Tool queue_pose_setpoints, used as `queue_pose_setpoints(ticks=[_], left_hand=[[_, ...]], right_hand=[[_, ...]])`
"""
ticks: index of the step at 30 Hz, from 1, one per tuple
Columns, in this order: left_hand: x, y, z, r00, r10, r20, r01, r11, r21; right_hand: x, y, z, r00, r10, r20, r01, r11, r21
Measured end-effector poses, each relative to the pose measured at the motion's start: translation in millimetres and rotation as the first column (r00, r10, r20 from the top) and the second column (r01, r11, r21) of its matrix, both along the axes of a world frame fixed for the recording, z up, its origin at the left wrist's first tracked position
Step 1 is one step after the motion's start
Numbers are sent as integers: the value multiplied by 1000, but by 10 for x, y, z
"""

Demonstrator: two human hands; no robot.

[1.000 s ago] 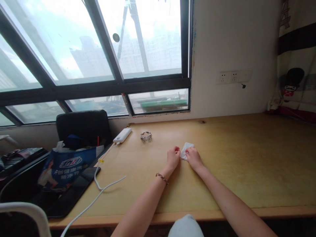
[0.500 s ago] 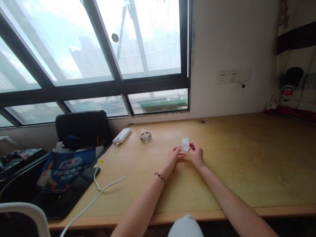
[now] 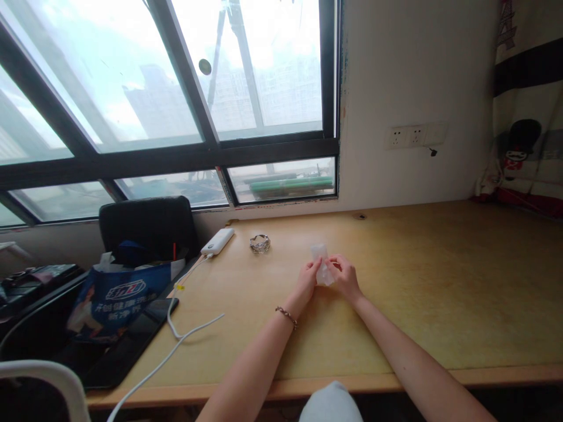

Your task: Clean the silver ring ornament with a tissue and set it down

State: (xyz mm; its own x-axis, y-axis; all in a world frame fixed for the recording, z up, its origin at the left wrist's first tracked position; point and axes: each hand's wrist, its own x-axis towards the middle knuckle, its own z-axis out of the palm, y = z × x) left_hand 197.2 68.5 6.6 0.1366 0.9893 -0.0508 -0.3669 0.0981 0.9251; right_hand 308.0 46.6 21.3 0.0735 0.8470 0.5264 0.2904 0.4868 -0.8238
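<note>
Between my two hands is a thin white tissue (image 3: 319, 252), creased and slightly see-through. My left hand (image 3: 309, 278) pinches it from the left, thumb on top. From the right, my right hand (image 3: 345, 276) grips its edge with thumb and fingertips. Part of the tissue hangs below the fingers, just above the table (image 3: 396, 281) or touching it; I cannot tell which. A braided bracelet (image 3: 286, 317) circles my left wrist. Beyond my left hand, a silvery openwork ring-shaped object (image 3: 260, 244) lies on the table.
A white power bank (image 3: 218, 241) lies near the table's left edge, with a white cable (image 3: 185, 335) running toward me. To the left, a blue printed bag (image 3: 118, 299) sits by a black chair (image 3: 147, 225). Wall sockets (image 3: 416, 135) are beyond the table.
The tissue was bunched up above my fingers; now it is spread flatter and reaches below them. Both hands have shifted slightly, with the tissue moving left.
</note>
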Motion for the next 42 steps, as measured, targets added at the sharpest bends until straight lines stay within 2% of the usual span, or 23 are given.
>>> queue_pose_setpoints(ticks=[7,11,14,21,26,29,32,34,36,38,42], left_hand=[[37,-36,22,997,-44,57,42,999,35],[25,-86,72,990,-135,48,131,988,88],[15,-98,82,985,-160,70,150,980,131],[-5,3,-7,999,22,-25,-22,1000,1],[-63,27,5,988,154,31,-154,988,-17],[-88,39,16,977,201,79,-199,980,-31],[-97,40,14,974,205,95,-202,979,-36],[-96,29,13,980,178,89,-177,984,-21],[-94,12,16,987,142,74,-143,990,7],[-93,-4,20,991,122,57,-123,992,31],[-96,-16,28,992,121,21,-122,991,47]], right_hand=[[2,10,-65,967,-94,236,75,993,86],[14,22,-66,957,-153,246,133,986,99],[25,38,-67,952,-206,228,190,978,89],[39,56,-82,964,-256,72,257,967,4],[78,79,-78,952,-295,-87,280,948,-151],[114,126,-107,925,-294,-239,223,933,-283],[119,155,-123,853,-212,-477,31,933,-358],[101,156,-122,798,-129,-589,-108,931,-349],[78,154,-131,777,-53,-627,-197,926,-323],[65,157,-161,792,-18,-610,-227,919,-322],[83,184,-245,831,-60,-552,-172,917,-359]])
